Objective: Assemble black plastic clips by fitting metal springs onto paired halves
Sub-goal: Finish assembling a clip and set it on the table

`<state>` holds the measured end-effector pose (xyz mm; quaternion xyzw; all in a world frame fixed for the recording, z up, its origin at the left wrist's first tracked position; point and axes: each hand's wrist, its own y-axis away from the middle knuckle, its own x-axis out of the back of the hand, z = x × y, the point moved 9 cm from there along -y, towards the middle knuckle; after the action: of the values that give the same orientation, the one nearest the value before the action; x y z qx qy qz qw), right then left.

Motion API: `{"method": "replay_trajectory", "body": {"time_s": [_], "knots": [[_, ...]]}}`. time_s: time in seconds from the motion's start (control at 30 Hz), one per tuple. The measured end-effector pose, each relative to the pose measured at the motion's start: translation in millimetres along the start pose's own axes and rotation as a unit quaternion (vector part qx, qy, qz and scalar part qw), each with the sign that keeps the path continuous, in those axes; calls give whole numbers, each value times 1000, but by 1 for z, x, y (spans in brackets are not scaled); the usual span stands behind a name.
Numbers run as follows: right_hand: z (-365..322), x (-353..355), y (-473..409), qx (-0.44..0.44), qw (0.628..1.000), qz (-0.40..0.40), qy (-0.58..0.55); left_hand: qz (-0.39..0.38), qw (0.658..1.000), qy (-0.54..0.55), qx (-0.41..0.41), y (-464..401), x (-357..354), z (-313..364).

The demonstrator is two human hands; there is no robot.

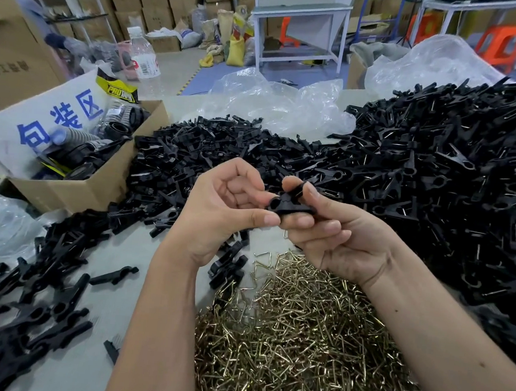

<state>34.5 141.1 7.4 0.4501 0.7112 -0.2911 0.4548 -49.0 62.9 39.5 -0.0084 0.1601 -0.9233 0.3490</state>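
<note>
Hands: two, raised together above the table [141, 244], centre of scene.
Left hand [218, 210]: fingers curled, thumb and fingertips pinching the left end of the clip.
Right hand [340, 232]: thumb on top, fingers beneath, pinching the right part of the same clip.
Clip [290, 202]: one pair of black halves held between both hands; long axis roughly left to right, round eye end toward the left hand, halves spreading toward the far right. Spring on it: cannot tell.
Metal springs [295, 337]: one loose heap, brass-coloured, near side, below the hands; too many to count.
Loose black halves [191, 159]: heap on far side left of centre, too many to count; more scattered at near left [26, 300].
Assembled clips [452, 179]: one large heap, right side, wire showing on many.
Cardboard box [75, 181]: one, far left, open, holding dark parts.
Water bottle [144, 60]: one, upright, beyond the box.
Clear plastic bags [273, 104]: crumpled, far side.
</note>
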Motion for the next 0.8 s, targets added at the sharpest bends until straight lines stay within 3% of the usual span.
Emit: {"method": "replay_trajectory", "body": {"time_s": [0.6,0.73,0.8], "knots": [[-9,8,8,6,998,63,1,40,991,-125,-16,-1,3,4],[-14,11,7,33,990,88,106,51,988,-148,3,-1,8,0],[-27,9,8,75,971,109,200,84,970,-225,24,0,19,-3]]}}
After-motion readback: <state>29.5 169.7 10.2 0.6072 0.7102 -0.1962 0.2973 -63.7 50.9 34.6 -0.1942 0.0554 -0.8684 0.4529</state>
